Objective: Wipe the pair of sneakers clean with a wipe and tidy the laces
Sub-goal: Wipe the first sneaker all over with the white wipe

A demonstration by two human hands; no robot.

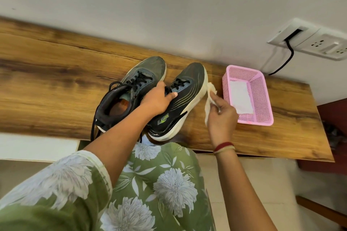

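Two dark sneakers with white soles and black laces sit side by side on a wooden shelf, toes toward the wall. My left hand grips the right sneaker across its top, thumb over the laces. The left sneaker stands beside it, its laces loose and hanging over the shelf's front edge. A crumpled white wipe is pinched in my right hand, and its upper end touches the right sneaker's white sole near the toe.
A pink mesh basket holding a flat white wipe stands right of the shoes. On the wall at the right are a white switch and socket panel and a black cable. The shelf's front edge runs just below the shoes.
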